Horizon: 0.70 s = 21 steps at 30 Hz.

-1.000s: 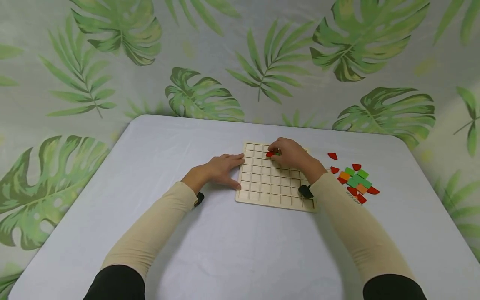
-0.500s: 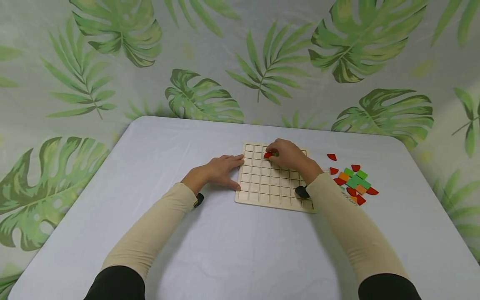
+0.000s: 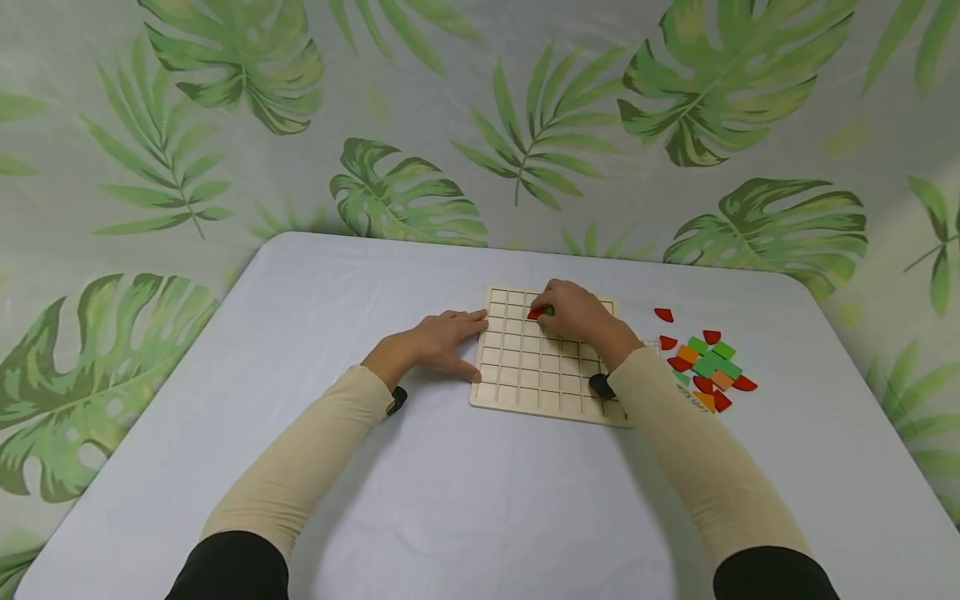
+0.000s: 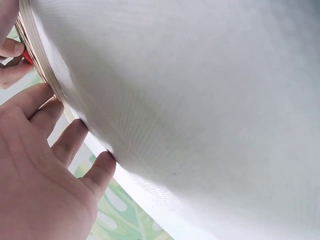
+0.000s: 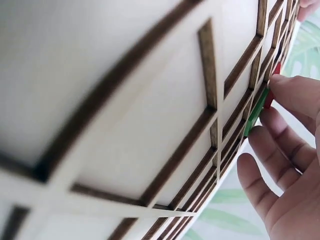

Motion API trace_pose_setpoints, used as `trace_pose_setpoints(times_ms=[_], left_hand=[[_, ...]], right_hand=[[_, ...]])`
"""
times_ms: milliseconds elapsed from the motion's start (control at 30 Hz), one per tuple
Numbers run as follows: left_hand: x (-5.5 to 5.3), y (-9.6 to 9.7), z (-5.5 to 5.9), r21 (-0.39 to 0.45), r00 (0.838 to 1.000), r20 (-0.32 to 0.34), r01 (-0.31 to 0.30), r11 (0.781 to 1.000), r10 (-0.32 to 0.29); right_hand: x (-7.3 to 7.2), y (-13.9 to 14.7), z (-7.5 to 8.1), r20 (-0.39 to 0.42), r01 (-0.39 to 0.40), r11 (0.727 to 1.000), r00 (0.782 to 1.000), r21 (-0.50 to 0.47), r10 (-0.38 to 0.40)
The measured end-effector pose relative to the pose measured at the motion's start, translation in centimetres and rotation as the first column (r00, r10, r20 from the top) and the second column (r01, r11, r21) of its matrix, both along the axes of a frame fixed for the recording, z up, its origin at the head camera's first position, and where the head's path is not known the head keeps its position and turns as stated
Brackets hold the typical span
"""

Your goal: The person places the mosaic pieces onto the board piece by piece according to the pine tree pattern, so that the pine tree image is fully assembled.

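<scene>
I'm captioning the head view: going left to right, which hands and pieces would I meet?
Left hand, held red piece, right hand, loose pile. Left out: the green piece, which overlaps the right hand.

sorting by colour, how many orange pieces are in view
3 visible, all right of the gridded board: the farthest orange piece, the rightmost orange piece and the nearest orange piece, close to the right sleeve; others may be hidden.

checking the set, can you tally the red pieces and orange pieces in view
Red pieces: 8, counting the one at the right hand
Orange pieces: 3
Total: 11 visible
</scene>
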State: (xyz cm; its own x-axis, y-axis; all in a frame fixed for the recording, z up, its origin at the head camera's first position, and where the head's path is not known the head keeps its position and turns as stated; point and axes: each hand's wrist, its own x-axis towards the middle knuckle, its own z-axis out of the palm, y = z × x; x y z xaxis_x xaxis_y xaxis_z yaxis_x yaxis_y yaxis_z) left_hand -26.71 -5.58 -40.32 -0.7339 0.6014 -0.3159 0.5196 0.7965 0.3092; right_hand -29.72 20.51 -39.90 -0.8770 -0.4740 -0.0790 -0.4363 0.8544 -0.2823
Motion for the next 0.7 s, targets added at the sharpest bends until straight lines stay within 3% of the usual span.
trace_pose_setpoints(times_ms=[400,700], left_hand=[[0.1,0.08,0.02,-0.022,1.0,0.019,-0.006,1.0,0.006],[0.13,0.08,0.22,-0.003,1.0,0.012,-0.001,1.0,0.001]], right_hand=[[0.34,-0.01,-0.19,0.014,-0.004,0.998,1.0,-0.067,0.005],[0.29,0.03,0.31,0.073,0.053,0.992,0.996,-0.112,-0.045]])
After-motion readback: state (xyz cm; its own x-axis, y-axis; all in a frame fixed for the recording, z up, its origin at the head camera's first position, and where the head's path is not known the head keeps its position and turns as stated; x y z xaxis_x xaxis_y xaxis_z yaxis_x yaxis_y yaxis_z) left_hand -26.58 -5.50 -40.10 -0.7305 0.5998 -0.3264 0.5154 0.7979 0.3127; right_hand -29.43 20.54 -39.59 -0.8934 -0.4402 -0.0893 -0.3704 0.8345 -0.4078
